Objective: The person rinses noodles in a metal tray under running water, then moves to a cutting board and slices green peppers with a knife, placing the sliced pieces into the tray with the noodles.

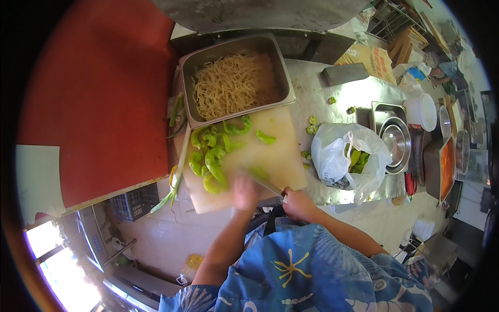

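My right hand (299, 204) grips the handle of a kitchen knife (267, 184), its blade pointing up and left over a pale cutting board (278, 156). Blurred by motion, my left hand (245, 193) is beside the blade tip over the board; its fingers cannot be made out. A blurred green pepper piece (258, 172) lies by the blade. Several curved green peppers (215, 162) lie on the board's left part, and another piece (266, 137) lies apart. On the board's far edge rests a steel pan (237, 120) of pale noodle-like strands (230, 85).
Right of the board stands a plastic bag (331, 148) with green peppers (358, 160). Pepper tops (312, 124) and a grey rectangular block (345, 74) lie on the metal table. Steel bowls (394, 142) sit farther right. A scallion (180, 171) hangs over the left edge. A person (448, 72) is far right.
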`<act>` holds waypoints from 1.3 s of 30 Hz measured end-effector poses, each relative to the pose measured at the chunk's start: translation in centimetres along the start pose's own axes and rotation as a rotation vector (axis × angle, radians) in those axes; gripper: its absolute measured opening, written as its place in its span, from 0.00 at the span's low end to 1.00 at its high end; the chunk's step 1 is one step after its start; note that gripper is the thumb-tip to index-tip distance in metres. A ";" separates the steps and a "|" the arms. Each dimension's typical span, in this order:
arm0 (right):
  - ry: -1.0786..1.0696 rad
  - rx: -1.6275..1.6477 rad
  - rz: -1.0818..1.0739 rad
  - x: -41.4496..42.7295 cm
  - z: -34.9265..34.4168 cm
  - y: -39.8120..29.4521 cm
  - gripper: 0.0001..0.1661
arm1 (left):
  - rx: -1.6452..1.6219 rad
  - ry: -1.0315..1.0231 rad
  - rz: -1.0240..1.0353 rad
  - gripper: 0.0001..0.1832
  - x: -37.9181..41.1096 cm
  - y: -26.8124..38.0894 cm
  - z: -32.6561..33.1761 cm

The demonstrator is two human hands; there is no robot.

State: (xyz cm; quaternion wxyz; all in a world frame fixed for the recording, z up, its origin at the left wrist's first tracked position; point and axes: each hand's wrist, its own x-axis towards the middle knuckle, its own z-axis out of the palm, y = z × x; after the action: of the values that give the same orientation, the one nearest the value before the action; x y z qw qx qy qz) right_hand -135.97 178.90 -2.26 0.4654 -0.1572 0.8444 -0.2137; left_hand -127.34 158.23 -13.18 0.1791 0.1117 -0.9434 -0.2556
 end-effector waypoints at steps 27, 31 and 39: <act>-0.029 0.010 0.084 -1.3 -1.8 -2.6 0.23 | -0.054 -0.011 -0.026 0.20 0.1 0.6 -1.0; -0.033 -0.023 0.069 -2.2 -1.9 -3.1 0.21 | -0.044 -0.050 -0.049 0.20 0.1 0.7 -1.0; -0.015 0.046 0.055 -0.8 -1.3 -2.3 0.16 | -0.061 -0.003 -0.024 0.17 0.4 0.4 -1.0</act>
State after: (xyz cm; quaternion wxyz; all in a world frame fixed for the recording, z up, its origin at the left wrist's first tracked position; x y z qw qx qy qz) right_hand -136.53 177.58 0.11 0.4811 -0.1248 0.8397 -0.2187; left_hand -127.41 158.03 -12.06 0.1780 0.1172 -0.9341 -0.2865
